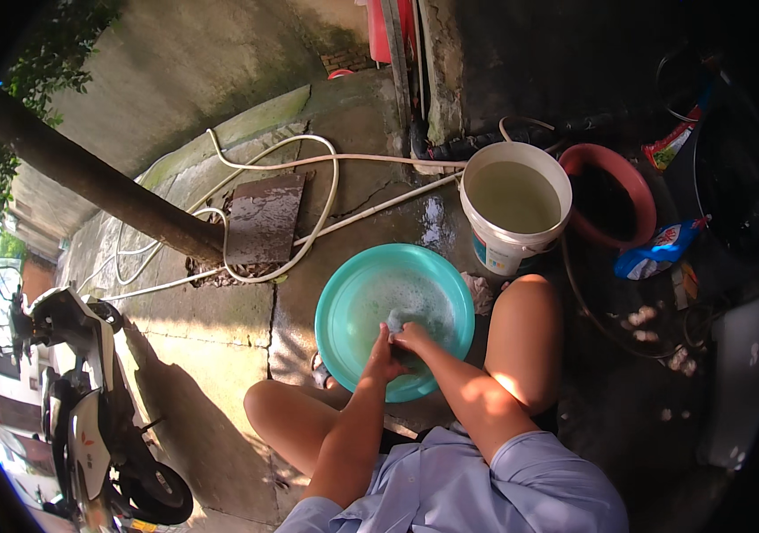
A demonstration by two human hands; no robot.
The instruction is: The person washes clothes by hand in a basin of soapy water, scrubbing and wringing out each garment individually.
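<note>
Between my knees stands a round teal plastic basin (pixel 334 313) holding cloudy, sudsy water (pixel 369 293). A small, wet, pale grey-blue cloth (pixel 406 316) is bunched up over the water, close to the basin's middle. My right hand (pixel 412 337) grips it from the right, fingers curled. From the left, my left hand (pixel 384 356) meets it with the thumb side up, pinching the cloth's near edge. Part of the left hand's fingers is hidden low in the basin, and the cloth's full shape cannot be made out.
A white bucket (pixel 516 230) of cloudy water stands beyond the basin to the right, beside a red basin (pixel 646 186) with dark contents. A blue plastic packet (pixel 662 250) lies near it. Pale hoses (pixel 332 180) loop over the concrete around a tree trunk (pixel 119 200). A scooter (pixel 89 426) stands left.
</note>
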